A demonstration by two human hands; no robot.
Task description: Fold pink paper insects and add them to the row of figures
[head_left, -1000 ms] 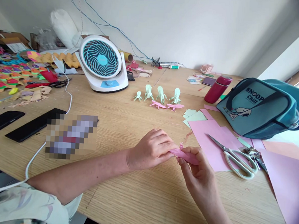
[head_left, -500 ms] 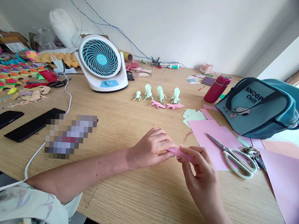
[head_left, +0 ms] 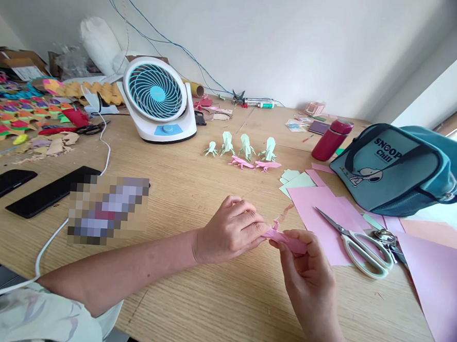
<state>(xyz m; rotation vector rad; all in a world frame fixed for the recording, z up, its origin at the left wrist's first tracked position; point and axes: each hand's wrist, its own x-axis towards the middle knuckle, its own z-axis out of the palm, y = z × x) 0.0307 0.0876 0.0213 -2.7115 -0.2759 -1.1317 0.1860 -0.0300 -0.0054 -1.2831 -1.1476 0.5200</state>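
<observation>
Between my two hands is a small folded piece of pink paper (head_left: 289,242), with a thin bent strip standing up from its upper edge. My left hand (head_left: 237,229) pinches its left end, and the fingertips cover that part. At the other end my right hand (head_left: 309,269) grips it between thumb and fingers. Beyond the hands stand several pale green folded paper insects (head_left: 247,147). Two pink folded paper insects (head_left: 267,165) lie just in front of them.
White-handled scissors (head_left: 357,246) rest on pink paper sheets (head_left: 315,207) at the right, near green paper pieces (head_left: 299,181). Behind are a red bottle (head_left: 333,140) and a teal bag (head_left: 391,168). A white fan (head_left: 157,99) stands back left; a white cable (head_left: 54,238) crosses the left side.
The pink paper and my right hand have shifted slightly right and down. The thin strip on the paper's upper edge now shows more clearly. Both hands keep their hold.
</observation>
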